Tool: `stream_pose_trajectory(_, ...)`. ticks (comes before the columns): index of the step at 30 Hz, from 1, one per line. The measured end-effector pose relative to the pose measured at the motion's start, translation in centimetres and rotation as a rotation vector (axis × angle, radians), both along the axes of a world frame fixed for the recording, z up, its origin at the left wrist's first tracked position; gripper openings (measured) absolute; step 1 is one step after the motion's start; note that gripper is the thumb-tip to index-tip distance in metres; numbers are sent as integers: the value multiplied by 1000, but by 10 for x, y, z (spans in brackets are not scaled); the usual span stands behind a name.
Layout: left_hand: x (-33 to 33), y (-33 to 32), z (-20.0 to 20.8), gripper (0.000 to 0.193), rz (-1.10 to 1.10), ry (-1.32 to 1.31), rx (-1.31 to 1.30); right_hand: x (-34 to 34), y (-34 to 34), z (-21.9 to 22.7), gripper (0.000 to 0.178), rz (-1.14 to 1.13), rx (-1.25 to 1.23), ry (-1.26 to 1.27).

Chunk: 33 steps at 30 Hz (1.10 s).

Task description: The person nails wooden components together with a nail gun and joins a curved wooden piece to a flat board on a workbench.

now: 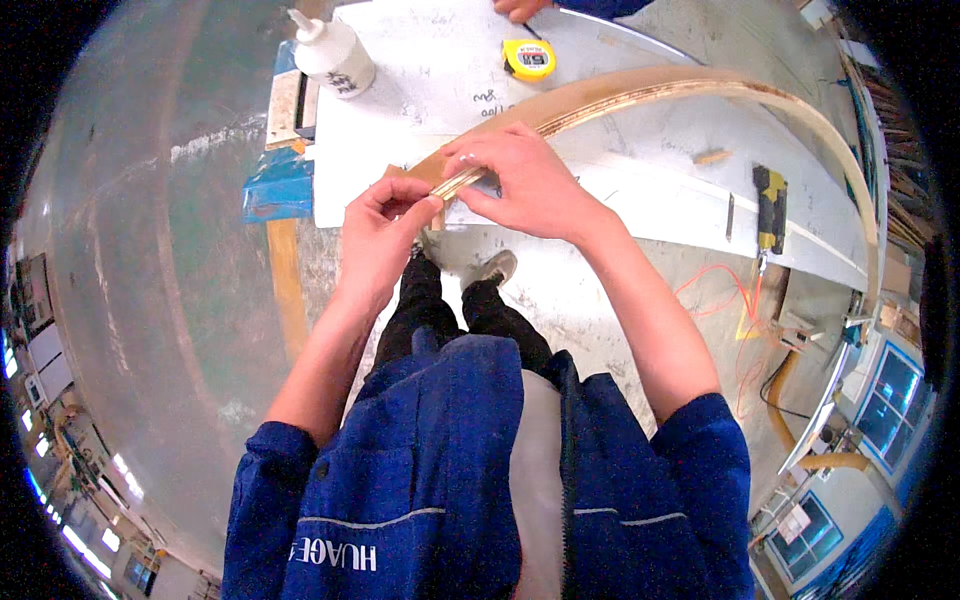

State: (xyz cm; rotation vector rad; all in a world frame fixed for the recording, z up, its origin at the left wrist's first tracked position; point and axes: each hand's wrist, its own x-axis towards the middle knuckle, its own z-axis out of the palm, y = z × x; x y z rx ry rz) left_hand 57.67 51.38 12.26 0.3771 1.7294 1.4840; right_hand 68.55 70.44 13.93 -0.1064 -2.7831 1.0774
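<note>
Workbench [410,115], white-topped: 12 o'clock. Plywood strip [700,82], curved, layered edge showing: arcs from the hands at 11 o'clock round to 3. Nail gun [770,208], yellow and black: on the bench, between 2 and 3. Squeeze bottle [338,65], white: on the bench, 11. Right hand [535,188]: 12 to 1, grasping the strip. Left hand [380,225]: near 11, pinching the strip's end. Tape measure [528,60], yellow: 12, beyond the strip.

Behind my hands [535,185], I'm wearing a dark-blue jacket [460,400] with pale piping [370,522] and white lettering [335,556], open over a light shirt [541,480], black trousers [412,310] showing beneath my grip.
</note>
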Motion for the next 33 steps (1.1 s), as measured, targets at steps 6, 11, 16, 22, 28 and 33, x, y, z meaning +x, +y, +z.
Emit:
stream_pose_trajectory(6,7,0,-3,23,154,-129,18,-10,-9,7,28,-82,42,-175)
stream_pose_trajectory(11,24,-9,-8,30,118,119,26,-18,-6,-1,36,-85,77,-164)
stream_pose_trajectory(16,49,-14,13,40,83,364,-86,-24,-8,-1,37,-54,92,-285)
stream_pose_trajectory(22,57,-26,-3,48,51,275,65,-23,-4,-13,39,-64,105,-182)
stream_pose_trajectory(28,37,-35,-1,55,-77,208,45,-23,-9,-10,40,-56,96,-217)
stream_pose_trajectory(33,28,-44,-4,62,-258,290,114,-20,-6,-12,35,-29,47,-243)
